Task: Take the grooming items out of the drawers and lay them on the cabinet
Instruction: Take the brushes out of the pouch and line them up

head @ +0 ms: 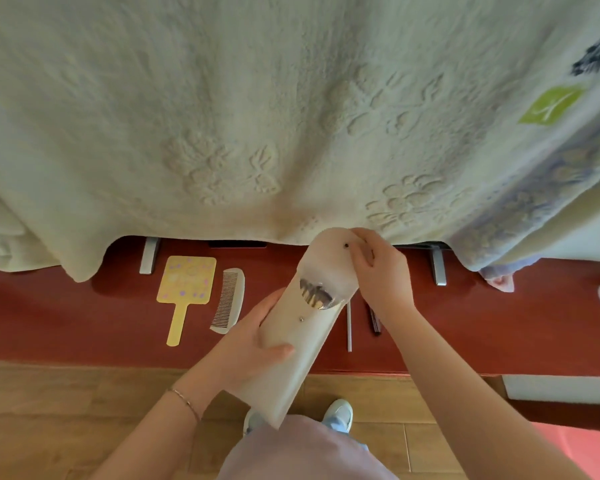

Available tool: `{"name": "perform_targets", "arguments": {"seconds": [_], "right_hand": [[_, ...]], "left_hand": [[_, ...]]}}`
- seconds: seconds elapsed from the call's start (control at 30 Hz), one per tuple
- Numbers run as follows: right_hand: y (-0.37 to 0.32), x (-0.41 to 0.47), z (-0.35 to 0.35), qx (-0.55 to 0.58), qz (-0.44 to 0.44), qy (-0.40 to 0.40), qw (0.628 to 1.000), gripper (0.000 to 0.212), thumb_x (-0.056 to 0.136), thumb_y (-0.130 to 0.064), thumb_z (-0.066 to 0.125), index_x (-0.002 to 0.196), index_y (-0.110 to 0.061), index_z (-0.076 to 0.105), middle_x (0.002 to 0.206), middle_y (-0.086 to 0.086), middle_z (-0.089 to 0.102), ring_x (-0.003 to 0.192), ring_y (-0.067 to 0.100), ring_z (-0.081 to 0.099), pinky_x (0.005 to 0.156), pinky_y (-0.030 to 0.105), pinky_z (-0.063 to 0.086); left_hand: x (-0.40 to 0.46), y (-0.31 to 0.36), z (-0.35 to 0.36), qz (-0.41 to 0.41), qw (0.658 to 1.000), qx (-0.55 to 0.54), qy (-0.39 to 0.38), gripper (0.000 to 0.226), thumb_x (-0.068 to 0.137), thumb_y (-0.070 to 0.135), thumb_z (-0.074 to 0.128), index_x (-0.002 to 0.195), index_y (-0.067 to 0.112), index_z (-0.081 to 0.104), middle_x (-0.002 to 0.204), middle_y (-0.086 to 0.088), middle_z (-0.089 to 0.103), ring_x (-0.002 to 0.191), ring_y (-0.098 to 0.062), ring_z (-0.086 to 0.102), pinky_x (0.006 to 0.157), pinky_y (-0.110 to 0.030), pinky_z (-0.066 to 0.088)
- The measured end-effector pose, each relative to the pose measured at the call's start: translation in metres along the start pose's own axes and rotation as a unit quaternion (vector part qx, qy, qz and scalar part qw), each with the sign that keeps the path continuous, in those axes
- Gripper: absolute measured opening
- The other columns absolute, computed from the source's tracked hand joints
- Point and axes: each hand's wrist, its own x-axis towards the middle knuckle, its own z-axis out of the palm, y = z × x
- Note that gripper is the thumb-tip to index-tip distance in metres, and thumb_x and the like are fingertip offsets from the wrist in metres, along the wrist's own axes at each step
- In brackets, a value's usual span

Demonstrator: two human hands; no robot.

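Both hands are closed on a long, pale, translucent pouch (302, 327) held tilted above the front edge of the red tabletop (84, 320). The left hand (253, 341) wraps the pouch's middle from the 9 o'clock side, thumb across the front and fingers behind. The right hand (374, 268) pinches the raised flap at the pouch's upper end, near a small dark snap. Below the flap the mouth of the pouch gapes, and dark and tan brush tips (314, 294) show inside it. A small metal stud sits on the pouch just below the opening. The lower end of the pouch points toward 6 o'clock, over the person's lap.

On the tabletop at 9 o'clock from the pouch lies a yellow hand mirror (184, 289) with pale dots, its handle pointing to 6 o'clock. Just beside it, at its 3 o'clock, lies a white comb (229, 299), teeth facing the mirror. At 3 o'clock from the pouch, partly under the right wrist, lie a thin white stick (349, 327) and a dark slim pencil-like item (376, 320), side by side but apart.

A cream embossed cloth (257, 116) hangs over the back of the tabletop at 12 o'clock. A thin bracelet (184, 401) circles the left wrist. Wooden floor (49, 410) and a light shoe (338, 412) show at 6 o'clock.
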Motion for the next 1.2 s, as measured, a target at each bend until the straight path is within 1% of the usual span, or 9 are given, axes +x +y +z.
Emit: {"name": "perform_targets", "arguments": {"seconds": [0.1, 0.2, 0.37, 0.53, 0.77, 0.87, 0.97, 1.07, 1.2], "right_hand": [[0.008, 0.002, -0.003, -0.131, -0.101, 0.08, 0.983, 0.038, 0.083, -0.009, 0.059, 0.119, -0.023, 0.06, 0.113, 0.008, 0.057, 0.098, 0.023, 0.047, 0.076, 0.033, 0.045], [0.014, -0.005, -0.004, -0.204, -0.185, 0.137, 0.951, 0.021, 0.078, -0.01, 0.056, 0.091, -0.018, 0.07, 0.094, 0.01, 0.057, 0.089, 0.023, 0.04, 0.07, 0.035, 0.042], [0.0, -0.019, -0.016, 0.006, -0.07, -0.121, 0.99, 0.009, 0.088, -0.022, 0.048, 0.09, -0.024, 0.057, 0.077, -0.012, 0.055, 0.067, 0.002, 0.049, 0.06, 0.021, 0.037], [-0.007, -0.039, -0.01, -0.041, -0.123, -0.201, 0.971, 0.037, 0.067, -0.065, 0.052, 0.084, -0.037, 0.035, 0.087, -0.017, 0.045, 0.074, 0.002, 0.046, 0.059, 0.018, 0.035], [-0.007, -0.035, -0.001, 0.048, -0.021, -0.25, 0.967, 0.021, 0.083, -0.03, 0.064, 0.074, -0.033, 0.045, 0.094, -0.015, 0.047, 0.086, 0.0, 0.047, 0.067, 0.012, 0.037], [-0.005, -0.032, 0.004, 0.097, 0.016, -0.208, 0.973, 0.013, 0.086, -0.023, 0.062, 0.077, -0.032, 0.056, 0.097, -0.012, 0.056, 0.087, 0.001, 0.052, 0.068, 0.008, 0.039], [-0.001, -0.018, 0.005, 0.168, 0.104, -0.052, 0.979, 0.008, 0.087, -0.02, 0.06, 0.083, -0.027, 0.061, 0.083, -0.008, 0.066, 0.071, -0.002, 0.058, 0.063, 0.012, 0.043], [0.013, 0.007, -0.006, 0.283, 0.215, 0.084, 0.931, 0.009, 0.09, -0.019, 0.057, 0.082, -0.024, 0.058, 0.068, -0.001, 0.062, 0.053, 0.006, 0.056, 0.056, 0.024, 0.044], [0.037, 0.026, -0.001, 0.22, 0.223, 0.045, 0.949, 0.007, 0.088, -0.022, 0.058, 0.082, -0.026, 0.058, 0.058, -0.002, 0.056, 0.052, 0.013, 0.049, 0.056, 0.031, 0.041]], "left_hand": [[-0.006, 0.011, -0.004, 0.005, 1.0, -0.005, 0.0, 0.081, 0.062, 0.047, 0.071, 0.131, 0.053, 0.028, 0.125, 0.017, 0.052, 0.107, -0.007, 0.058, 0.083, -0.033, 0.055], [-0.012, 0.022, -0.008, 0.016, 1.0, -0.013, -0.003, 0.075, 0.062, 0.046, 0.072, 0.125, 0.055, 0.033, 0.12, 0.017, 0.055, 0.101, -0.003, 0.06, 0.075, -0.024, 0.055], [-0.018, 0.029, -0.012, 0.02, 0.999, -0.033, 0.003, 0.071, 0.062, 0.04, 0.074, 0.121, 0.053, 0.036, 0.114, 0.015, 0.059, 0.097, -0.003, 0.062, 0.07, -0.02, 0.053], [-0.018, 0.032, -0.019, 0.032, 0.998, -0.044, 0.011, 0.073, 0.061, 0.042, 0.073, 0.125, 0.049, 0.038, 0.111, 0.013, 0.062, 0.097, -0.008, 0.064, 0.069, -0.022, 0.054], [-0.02, 0.032, -0.029, 0.015, 1.0, 0.008, -0.005, 0.072, 0.067, 0.041, 0.071, 0.129, 0.053, 0.036, 0.111, 0.028, 0.059, 0.097, -0.006, 0.064, 0.072, -0.025, 0.055], [-0.021, 0.029, -0.032, 0.005, 1.0, 0.017, 0.002, 0.067, 0.077, 0.025, 0.072, 0.126, 0.053, 0.036, 0.108, 0.031, 0.058, 0.095, -0.003, 0.063, 0.07, -0.022, 0.053], [-0.024, 0.019, -0.037, -0.014, 0.999, 0.028, 0.01, 0.065, 0.077, 0.024, 0.07, 0.123, 0.056, 0.037, 0.108, 0.031, 0.059, 0.096, -0.003, 0.063, 0.073, -0.025, 0.054], [-0.033, 0.001, -0.047, -0.047, 0.997, 0.018, 0.051, 0.065, 0.077, 0.028, 0.072, 0.122, 0.059, 0.037, 0.113, 0.024, 0.058, 0.097, -0.004, 0.062, 0.076, -0.03, 0.055], [-0.043, -0.017, -0.057, -0.087, 0.987, 0.026, 0.135, 0.062, 0.082, 0.027, 0.067, 0.123, 0.059, 0.034, 0.119, 0.028, 0.051, 0.094, 0.001, 0.061, 0.072, -0.023, 0.053]]}}
